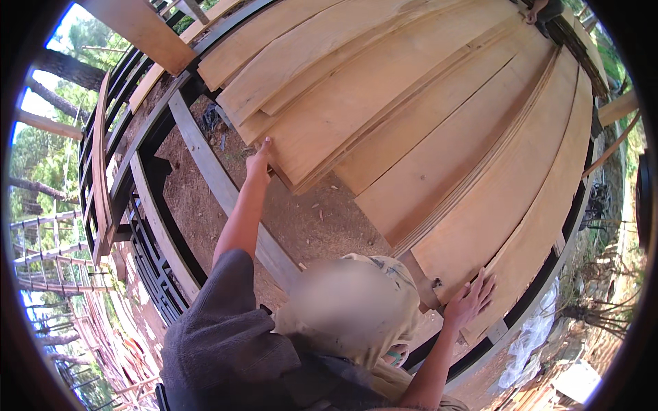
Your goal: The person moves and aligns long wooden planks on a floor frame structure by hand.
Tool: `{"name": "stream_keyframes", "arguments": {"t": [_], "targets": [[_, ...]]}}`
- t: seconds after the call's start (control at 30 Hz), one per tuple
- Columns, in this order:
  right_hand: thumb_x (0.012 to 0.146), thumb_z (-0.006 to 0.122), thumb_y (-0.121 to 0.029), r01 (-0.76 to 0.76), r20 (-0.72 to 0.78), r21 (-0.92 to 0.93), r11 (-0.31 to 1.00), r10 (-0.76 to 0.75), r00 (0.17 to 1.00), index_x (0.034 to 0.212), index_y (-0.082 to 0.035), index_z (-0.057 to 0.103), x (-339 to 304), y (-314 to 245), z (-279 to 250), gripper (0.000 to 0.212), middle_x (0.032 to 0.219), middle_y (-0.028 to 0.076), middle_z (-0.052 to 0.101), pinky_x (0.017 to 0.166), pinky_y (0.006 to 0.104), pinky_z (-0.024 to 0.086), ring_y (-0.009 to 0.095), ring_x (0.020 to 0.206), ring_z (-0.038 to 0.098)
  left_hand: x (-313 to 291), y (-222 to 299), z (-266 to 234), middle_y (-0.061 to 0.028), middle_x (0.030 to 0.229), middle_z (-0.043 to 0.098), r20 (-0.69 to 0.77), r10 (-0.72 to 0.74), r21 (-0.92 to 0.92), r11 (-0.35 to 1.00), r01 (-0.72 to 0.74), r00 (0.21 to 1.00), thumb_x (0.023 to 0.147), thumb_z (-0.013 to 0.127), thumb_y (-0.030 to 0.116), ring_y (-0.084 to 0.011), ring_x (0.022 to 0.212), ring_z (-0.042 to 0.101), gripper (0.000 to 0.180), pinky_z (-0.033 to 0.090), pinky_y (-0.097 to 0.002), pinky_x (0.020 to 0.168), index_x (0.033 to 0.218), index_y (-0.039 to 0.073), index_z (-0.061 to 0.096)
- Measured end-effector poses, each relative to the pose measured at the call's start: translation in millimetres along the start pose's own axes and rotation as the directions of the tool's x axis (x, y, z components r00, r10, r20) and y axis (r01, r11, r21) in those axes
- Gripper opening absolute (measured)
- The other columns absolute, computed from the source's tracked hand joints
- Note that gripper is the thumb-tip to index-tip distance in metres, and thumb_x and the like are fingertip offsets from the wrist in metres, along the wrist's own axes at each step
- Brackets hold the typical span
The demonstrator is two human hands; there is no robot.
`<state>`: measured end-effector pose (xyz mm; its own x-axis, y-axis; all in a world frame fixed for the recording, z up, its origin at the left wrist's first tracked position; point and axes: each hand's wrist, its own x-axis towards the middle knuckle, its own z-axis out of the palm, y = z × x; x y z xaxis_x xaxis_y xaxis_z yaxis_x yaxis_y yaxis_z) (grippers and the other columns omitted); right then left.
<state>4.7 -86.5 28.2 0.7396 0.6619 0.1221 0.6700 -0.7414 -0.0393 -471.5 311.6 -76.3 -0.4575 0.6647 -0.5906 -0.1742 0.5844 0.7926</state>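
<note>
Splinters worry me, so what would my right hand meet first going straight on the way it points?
The right hand would probably meet the outermost wooden sheet on that side; it may be touching it, but depth is unclear.

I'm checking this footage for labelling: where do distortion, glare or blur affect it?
Head view: the long tan wooden sheets curve toward the picture's black rim; head view: glare bleaches the green leafy trees at left; head view: a smooth round blur hides detail at lower centre, but the bare left hand and bare right hand read clearly.
</note>
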Motion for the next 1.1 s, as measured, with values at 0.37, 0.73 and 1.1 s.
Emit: {"name": "stream_keyframes", "arguments": {"t": [0.37, 0.73, 1.1], "targets": [[0.098, 0.052, -0.02, -0.016, 0.002, 0.065, 0.998, 0.016, 1.0, 0.151, -0.026, 0.048, 2.6, -9.2, -5.5, 0.054, 0.164, 0.008, 0.032, 0.122, 0.0581, 0.016, 0.035, 0.152, 0.027, 0.0, 25.7, -29.4, -0.0192, 0.14, 0.055, 0.271, -0.03, -0.018, 0.999, 0.036, 0.962, 0.088, 0.076, 0.051, -0.037, 0.12, 0.059, 0.076, 0.051, -0.0591, 0.093, 0.141, 0.003, 0.05], [0.096, 0.053, -0.015, -0.038, 0.027, 0.052, 0.998, 0.037, 0.999, 0.15, -0.022, 0.05, 1.9, -16.8, -8.2, 0.055, 0.165, 0.011, 0.03, 0.123, 0.058, 0.014, 0.036, 0.152, 0.025, -9.8, 5.4, -29.0, -0.0169, 0.127, 0.062, 0.221, -0.042, -0.002, 0.999, 0.043, 0.974, 0.089, 0.073, 0.056, -0.0352, 0.104, 0.066, 0.075, 0.052, -0.0589, 0.088, 0.138, 0.003, 0.051], [0.098, 0.051, -0.019, -0.009, 0.056, 0.067, 0.998, 0.006, 0.998, 0.151, -0.022, 0.048, 4.0, -17.3, -15.1, 0.054, 0.165, 0.011, 0.029, 0.122, 0.0579, 0.015, 0.037, 0.152, 0.024, -143.9, -45.8, -18.2, -0.0216, 0.122, 0.064, 0.353, -0.18, 0.136, 0.981, 0.139, 0.918, 0.091, 0.072, 0.052, -0.0353, 0.1, 0.071, 0.071, 0.062, -0.0456, 0.072, 0.13, -0.005, 0.054]]}}
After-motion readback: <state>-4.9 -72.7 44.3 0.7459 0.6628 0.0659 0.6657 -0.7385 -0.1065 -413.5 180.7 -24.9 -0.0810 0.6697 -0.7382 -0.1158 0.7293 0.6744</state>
